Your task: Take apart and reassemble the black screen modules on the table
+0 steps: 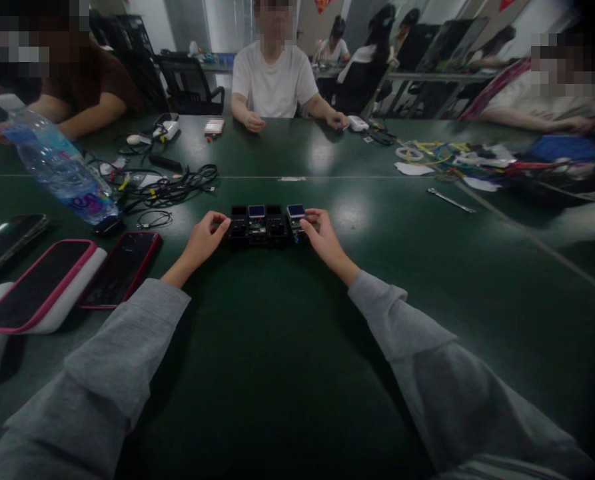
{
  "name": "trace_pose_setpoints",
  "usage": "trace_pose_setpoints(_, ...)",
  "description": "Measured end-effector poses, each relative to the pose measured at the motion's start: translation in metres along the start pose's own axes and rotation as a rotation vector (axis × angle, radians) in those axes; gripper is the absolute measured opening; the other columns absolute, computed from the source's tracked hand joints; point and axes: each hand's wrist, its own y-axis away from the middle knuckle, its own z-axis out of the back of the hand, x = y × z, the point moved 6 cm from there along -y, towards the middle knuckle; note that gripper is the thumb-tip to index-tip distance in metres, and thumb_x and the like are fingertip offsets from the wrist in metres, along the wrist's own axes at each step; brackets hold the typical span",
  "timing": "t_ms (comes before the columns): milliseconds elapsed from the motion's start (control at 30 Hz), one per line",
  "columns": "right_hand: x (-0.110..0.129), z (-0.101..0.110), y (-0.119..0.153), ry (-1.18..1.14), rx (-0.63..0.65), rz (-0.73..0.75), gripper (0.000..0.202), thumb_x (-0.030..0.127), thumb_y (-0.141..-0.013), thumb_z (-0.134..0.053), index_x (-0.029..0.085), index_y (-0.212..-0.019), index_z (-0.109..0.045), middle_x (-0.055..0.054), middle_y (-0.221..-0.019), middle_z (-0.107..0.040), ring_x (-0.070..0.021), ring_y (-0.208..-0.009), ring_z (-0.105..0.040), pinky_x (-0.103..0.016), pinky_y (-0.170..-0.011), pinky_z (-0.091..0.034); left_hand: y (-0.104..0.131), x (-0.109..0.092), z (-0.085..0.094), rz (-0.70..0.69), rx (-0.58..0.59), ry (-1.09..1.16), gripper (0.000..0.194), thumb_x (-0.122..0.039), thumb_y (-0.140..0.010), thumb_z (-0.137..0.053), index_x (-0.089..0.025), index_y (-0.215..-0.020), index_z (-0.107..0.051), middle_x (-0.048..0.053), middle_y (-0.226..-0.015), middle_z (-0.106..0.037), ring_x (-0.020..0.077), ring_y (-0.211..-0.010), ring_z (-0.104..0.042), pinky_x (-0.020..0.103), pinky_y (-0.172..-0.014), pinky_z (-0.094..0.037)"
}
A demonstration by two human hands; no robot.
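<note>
Several small electronic modules stand in a row on the dark green table [257,373]. Two are black modules [238,225] [276,225], with a module with a small screen [257,220] between them. At the row's right end is another screen module [295,213], set slightly apart and a little tilted. My left hand [210,233] has its thumb and fingers closed at the left edge of the leftmost black module. My right hand [322,233] grips the right-end screen module between thumb and fingers.
Phones [40,283] [122,270], a plastic bottle [60,163] and black cables [177,187] lie at the left. A wrench [451,200] and a heap of wires [442,153] are at the right. A person in a white shirt [276,83] sits opposite.
</note>
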Motion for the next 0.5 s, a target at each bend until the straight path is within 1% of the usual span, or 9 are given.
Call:
trace_pose_setpoints(167, 0.005, 0.001, 0.002, 0.177, -0.047, 0.072, 0.042, 0.050, -0.088, -0.059, 0.025, -0.121, -0.047, -0.010, -0.117, -0.058, -0.0270, -0.110, -0.056, -0.049, -0.094, -0.049, 0.000, 0.000, 0.001, -0.004, 0.002, 0.001, 0.024, -0.042, -0.091, -0.056, -0.020, -0.100, -0.058, 0.006, -0.096, -0.067, 0.0146, -0.075, -0.064, 0.027, -0.066, -0.051)
trace_pose_setpoints(300, 0.022, -0.003, 0.010, 0.271, -0.016, 0.187, 0.054, 0.040, -0.089, -0.060, 0.025, -0.136, -0.040, -0.012, -0.127, -0.053, -0.0277, -0.113, -0.056, -0.049, -0.098, -0.049, 0.000, -0.001, 0.001, -0.012, 0.003, -0.001, 0.024, -0.042, -0.091, -0.056, -0.020, -0.099, -0.059, 0.006, -0.097, -0.067, 0.0151, -0.076, -0.064, 0.028, -0.067, -0.051)
trace_pose_setpoints(367, 0.030, -0.007, 0.015, 0.362, 0.007, 0.237, 0.060, 0.034, -0.087, -0.060, 0.026, -0.142, -0.036, -0.013, -0.133, -0.048, -0.0299, -0.117, -0.054, -0.052, -0.100, -0.047, 0.000, 0.000, 0.001, -0.010, 0.001, 0.005, 0.024, -0.042, -0.091, -0.056, -0.020, -0.100, -0.059, 0.006, -0.097, -0.067, 0.0151, -0.076, -0.064, 0.027, -0.065, -0.051)
trace_pose_setpoints(433, 0.034, -0.011, 0.018, 0.464, 0.037, 0.252, 0.064, 0.029, -0.085, -0.061, 0.025, -0.144, -0.038, -0.013, -0.136, -0.046, -0.0333, -0.119, -0.053, -0.056, -0.102, -0.046, 0.000, 0.000, 0.001, -0.003, -0.001, 0.001, 0.024, -0.042, -0.092, -0.056, -0.020, -0.100, -0.059, 0.006, -0.096, -0.067, 0.0150, -0.076, -0.064, 0.027, -0.065, -0.050)
trace_pose_setpoints(500, 0.034, -0.014, 0.019, 0.531, 0.058, 0.245, 0.065, 0.027, -0.083, -0.060, 0.024, -0.144, -0.039, -0.015, -0.134, -0.047, -0.0353, -0.116, -0.054, -0.059, -0.101, -0.046, 0.000, 0.000, 0.001, 0.001, -0.005, -0.011, 0.025, -0.043, -0.092, -0.056, -0.020, -0.100, -0.059, 0.006, -0.096, -0.067, 0.0148, -0.075, -0.064, 0.027, -0.065, -0.050)
